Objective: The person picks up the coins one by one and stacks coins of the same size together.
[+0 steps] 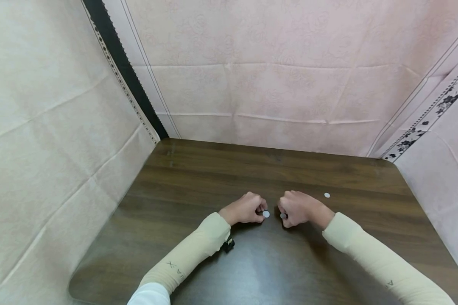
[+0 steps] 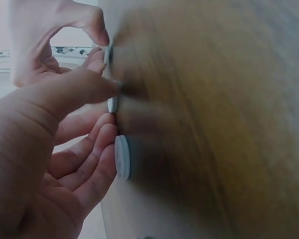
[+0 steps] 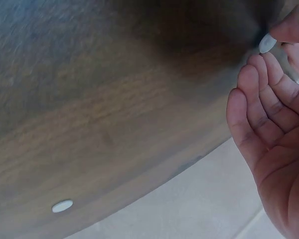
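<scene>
At mid-table my left hand (image 1: 248, 208) pinches a small white disc (image 1: 266, 214) between thumb and fingertips, just over the wood. A second white disc (image 2: 122, 157), with a layered-looking rim, stands by the other curled fingers in the left wrist view. My right hand (image 1: 298, 207) faces it a short gap away and pinches another small disc (image 3: 267, 43) by its edge, between thumb and index finger. Its remaining fingers curl loosely, as the right wrist view shows. One more white disc (image 1: 327, 195) lies flat on the table, beyond my right wrist.
The dark brown wooden table (image 1: 198, 178) has rounded corners. Pale patterned cloth (image 1: 271, 93) hangs behind it, with more at both sides. A small black device (image 1: 227, 244) sits under my left wrist. Pale sleeves cover both forearms.
</scene>
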`<state>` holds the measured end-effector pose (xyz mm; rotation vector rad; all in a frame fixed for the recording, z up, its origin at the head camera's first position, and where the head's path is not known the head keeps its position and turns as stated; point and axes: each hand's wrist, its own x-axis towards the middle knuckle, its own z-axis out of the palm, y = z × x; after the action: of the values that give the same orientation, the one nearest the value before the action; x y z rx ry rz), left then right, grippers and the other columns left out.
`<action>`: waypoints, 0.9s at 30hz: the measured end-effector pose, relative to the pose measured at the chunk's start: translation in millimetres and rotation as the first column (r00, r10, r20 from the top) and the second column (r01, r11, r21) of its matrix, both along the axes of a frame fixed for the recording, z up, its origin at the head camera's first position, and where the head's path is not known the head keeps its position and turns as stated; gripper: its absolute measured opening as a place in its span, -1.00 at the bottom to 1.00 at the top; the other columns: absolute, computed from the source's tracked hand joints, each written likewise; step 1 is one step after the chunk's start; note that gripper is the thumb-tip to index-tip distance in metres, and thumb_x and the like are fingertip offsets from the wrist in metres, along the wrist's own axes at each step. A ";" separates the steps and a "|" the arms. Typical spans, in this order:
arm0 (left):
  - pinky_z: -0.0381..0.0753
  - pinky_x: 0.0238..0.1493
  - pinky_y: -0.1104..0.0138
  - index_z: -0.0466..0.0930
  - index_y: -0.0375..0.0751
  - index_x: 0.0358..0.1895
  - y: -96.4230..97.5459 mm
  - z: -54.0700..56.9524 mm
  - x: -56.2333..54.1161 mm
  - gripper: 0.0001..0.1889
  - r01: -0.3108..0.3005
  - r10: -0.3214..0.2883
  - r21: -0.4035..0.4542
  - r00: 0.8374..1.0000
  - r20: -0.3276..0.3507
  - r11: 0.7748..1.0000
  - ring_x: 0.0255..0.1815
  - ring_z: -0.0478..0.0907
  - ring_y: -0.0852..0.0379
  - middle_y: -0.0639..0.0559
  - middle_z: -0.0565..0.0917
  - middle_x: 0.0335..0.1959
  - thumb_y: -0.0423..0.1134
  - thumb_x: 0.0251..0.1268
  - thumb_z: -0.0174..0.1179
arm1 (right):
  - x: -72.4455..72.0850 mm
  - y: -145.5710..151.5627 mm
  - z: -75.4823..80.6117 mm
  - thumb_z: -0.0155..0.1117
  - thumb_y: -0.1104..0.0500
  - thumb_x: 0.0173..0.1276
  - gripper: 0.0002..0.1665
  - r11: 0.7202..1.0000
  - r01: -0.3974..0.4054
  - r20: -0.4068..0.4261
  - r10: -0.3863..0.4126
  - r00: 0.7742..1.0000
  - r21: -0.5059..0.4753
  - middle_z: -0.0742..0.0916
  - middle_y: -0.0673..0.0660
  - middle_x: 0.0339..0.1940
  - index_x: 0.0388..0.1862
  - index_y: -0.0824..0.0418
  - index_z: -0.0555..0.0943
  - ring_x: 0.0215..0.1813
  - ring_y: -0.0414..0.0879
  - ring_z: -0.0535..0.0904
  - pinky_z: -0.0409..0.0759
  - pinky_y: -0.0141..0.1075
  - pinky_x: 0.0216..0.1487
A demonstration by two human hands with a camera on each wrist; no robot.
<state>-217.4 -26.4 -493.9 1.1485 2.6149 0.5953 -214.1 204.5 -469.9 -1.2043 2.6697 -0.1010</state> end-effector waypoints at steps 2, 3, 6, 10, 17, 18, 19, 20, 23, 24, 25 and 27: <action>0.57 -0.16 0.58 0.77 -0.13 -0.12 0.5 0.4 -0.5 -0.84 0.002 -0.002 -0.003 1.000 0.010 1.000 -0.23 0.59 0.36 0.13 0.75 -0.23 -0.19 0.33 0.45 | 0.5 -0.9 -1.0 0.40 0.17 0.05 -0.51 1.000 -0.002 0.007 0.002 1.000 0.004 0.14 -0.25 -0.78 -0.78 -0.05 0.26 -0.66 -0.35 0.00 0.01 -0.40 -0.59; 0.57 -0.17 0.57 0.76 -0.13 -0.12 1.0 0.9 -0.8 -0.84 0.004 -0.004 -0.005 1.000 0.013 1.000 -0.23 0.59 0.36 0.13 0.75 -0.23 -0.18 0.33 0.45 | 0.6 -1.1 -1.3 0.40 0.18 0.06 -0.51 1.000 0.000 0.011 0.000 1.000 0.002 0.14 -0.25 -0.78 -0.78 -0.05 0.26 -0.66 -0.35 0.00 0.01 -0.40 -0.59; 0.58 -0.17 0.55 0.76 -0.13 -0.13 3.2 3.5 -2.0 -0.83 0.018 -0.018 -0.020 1.000 0.001 1.000 -0.25 0.58 0.34 0.13 0.74 -0.25 -0.16 0.33 0.45 | 0.5 -1.0 -1.5 0.40 0.18 0.06 -0.52 1.000 0.006 0.020 -0.006 1.000 -0.006 0.15 -0.26 -0.78 -0.77 -0.05 0.27 -0.66 -0.35 0.01 0.03 -0.40 -0.59; 0.57 -0.16 0.52 0.74 -0.15 -0.08 8.1 7.0 -3.5 -0.79 0.042 -0.045 -0.061 0.998 -0.037 0.997 -0.25 0.56 0.31 0.10 0.71 -0.22 -0.14 0.34 0.42 | -0.4 0.7 -1.7 0.41 0.21 0.05 -0.51 0.999 0.009 0.032 -0.008 0.999 -0.037 0.14 -0.27 -0.76 -0.75 -0.06 0.26 -0.64 -0.37 -0.01 0.02 -0.41 -0.57; 0.46 -0.24 0.50 0.72 -0.15 -0.16 21.8 7.9 -2.4 -0.82 0.080 -0.087 -0.085 0.992 -0.090 0.993 -0.28 0.47 0.25 0.04 0.64 -0.23 -0.13 0.36 0.41 | -0.4 6.0 -3.4 0.41 0.28 0.10 -0.52 0.991 0.044 0.118 -0.029 0.993 -0.126 0.17 -0.27 -0.77 -0.74 -0.03 0.32 -0.64 -0.39 0.01 0.05 -0.44 -0.56; 0.44 -0.24 0.51 0.72 -0.14 -0.18 24.1 7.6 -2.0 -0.83 0.081 -0.088 -0.082 0.991 -0.097 0.993 -0.28 0.46 0.26 0.05 0.64 -0.24 -0.13 0.35 0.42 | -0.4 7.0 -3.9 0.41 0.29 0.12 -0.54 0.989 0.043 0.124 -0.025 0.992 -0.144 0.18 -0.27 -0.77 -0.74 -0.02 0.34 -0.64 -0.40 0.02 0.07 -0.44 -0.56; 0.43 -0.24 0.51 0.72 -0.13 -0.19 26.4 7.0 -1.6 -0.84 0.083 -0.091 -0.077 0.991 -0.103 0.994 -0.28 0.45 0.26 0.06 0.63 -0.25 -0.14 0.34 0.42 | -0.5 8.1 -4.4 0.41 0.30 0.13 -0.55 0.986 0.041 0.128 -0.020 0.992 -0.164 0.19 -0.27 -0.77 -0.73 0.00 0.37 -0.64 -0.40 0.04 0.08 -0.45 -0.55; 0.41 -0.25 0.51 0.72 -0.13 -0.21 28.7 6.6 -1.0 -0.85 0.085 -0.092 -0.071 0.990 -0.104 0.994 -0.28 0.44 0.26 0.06 0.63 -0.26 -0.14 0.34 0.43 | -0.4 9.2 -5.0 0.42 0.31 0.14 -0.58 0.983 0.036 0.127 -0.013 0.992 -0.181 0.21 -0.27 -0.77 -0.72 0.02 0.41 -0.64 -0.41 0.06 0.11 -0.46 -0.55; 0.37 -0.25 0.52 0.72 -0.14 -0.24 34.8 5.9 0.9 -0.86 0.089 -0.092 -0.038 0.991 -0.096 0.995 -0.29 0.40 0.27 0.06 0.62 -0.29 -0.17 0.33 0.44 | 0.4 13.4 -6.3 0.43 0.34 0.13 -0.73 0.969 0.015 0.118 0.014 0.993 -0.246 0.37 -0.26 -0.75 -0.63 0.08 0.57 -0.62 -0.46 0.20 0.28 -0.49 -0.53; 0.36 -0.27 0.52 0.72 -0.14 -0.27 36.5 5.4 1.4 -0.87 0.088 -0.091 -0.027 0.991 -0.094 0.996 -0.31 0.39 0.26 0.04 0.62 -0.31 -0.18 0.33 0.44 | 0.8 15.0 -6.5 0.43 0.35 0.12 -0.78 0.964 0.011 0.119 0.022 0.993 -0.266 0.45 -0.25 -0.73 -0.59 0.11 0.62 -0.60 -0.47 0.26 0.34 -0.50 -0.51; 0.35 -0.28 0.51 0.72 -0.15 -0.29 38.0 4.9 1.9 -0.87 0.086 -0.087 -0.018 0.992 -0.092 0.996 -0.32 0.38 0.25 0.02 0.63 -0.32 -0.19 0.34 0.44 | 1.3 16.6 -6.8 0.44 0.36 0.12 -0.84 0.958 0.010 0.122 0.026 0.992 -0.286 0.53 -0.22 -0.69 -0.53 0.15 0.66 -0.57 -0.48 0.34 0.42 -0.50 -0.49; 0.36 -0.29 0.51 0.74 -0.15 -0.30 40.5 4.0 2.6 -0.88 0.075 -0.075 -0.003 0.993 -0.095 0.997 -0.33 0.39 0.25 0.02 0.66 -0.33 -0.20 0.33 0.44 | 2.0 19.6 -7.6 0.45 0.36 0.15 -0.90 0.949 0.023 0.141 0.023 0.990 -0.315 0.66 -0.16 -0.60 -0.43 0.19 0.71 -0.52 -0.46 0.46 0.53 -0.48 -0.43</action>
<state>-214.8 14.2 -489.8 1.3000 2.6358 0.5382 -212.1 224.1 -477.6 -1.2298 2.5926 -0.6130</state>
